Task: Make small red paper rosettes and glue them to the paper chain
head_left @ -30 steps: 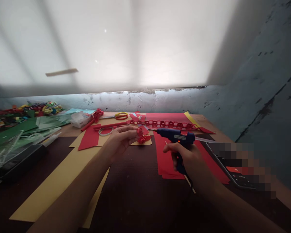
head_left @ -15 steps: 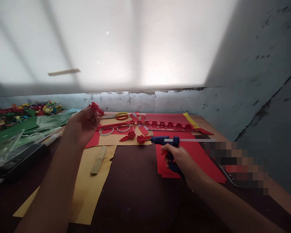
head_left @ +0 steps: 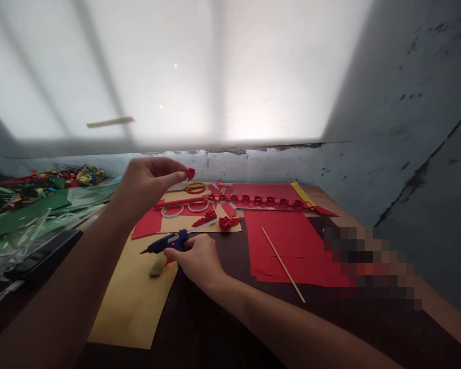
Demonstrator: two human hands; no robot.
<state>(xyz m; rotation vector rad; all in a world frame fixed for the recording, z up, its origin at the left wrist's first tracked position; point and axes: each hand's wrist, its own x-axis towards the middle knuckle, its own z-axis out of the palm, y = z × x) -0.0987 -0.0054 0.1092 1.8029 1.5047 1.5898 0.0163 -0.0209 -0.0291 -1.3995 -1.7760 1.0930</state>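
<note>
My left hand [head_left: 148, 182] is raised above the back of the table, its thumb and fingers pinching a small red paper flower [head_left: 191, 174]. Lower and nearer me, my right hand [head_left: 200, 260] is wrapped round the grip of a dark blue glue gun [head_left: 166, 242]. The gun's nozzle points left over a yellow-brown sheet [head_left: 128, 302], and a clear glue stick juts from its back end. Just beyond lie two more red paper flowers, one [head_left: 205, 220] partly behind the glue stick and another [head_left: 227, 223] to its right.
A thin wooden stick [head_left: 283, 265] lies across red sheets [head_left: 284, 236]. Behind are a red strip with loops [head_left: 258, 200], yellow-handled scissors [head_left: 195, 187] and two pale rings [head_left: 172, 210]. Green paper [head_left: 42, 210] and a black box [head_left: 48, 256] are at left. A wall [head_left: 418, 154] rises at right.
My right hand has brought the glue gun left and nearer me, its nozzle over the yellow-brown sheet. The left hand has shifted right with the red flower. The wooden stick now shows on the red sheets.
</note>
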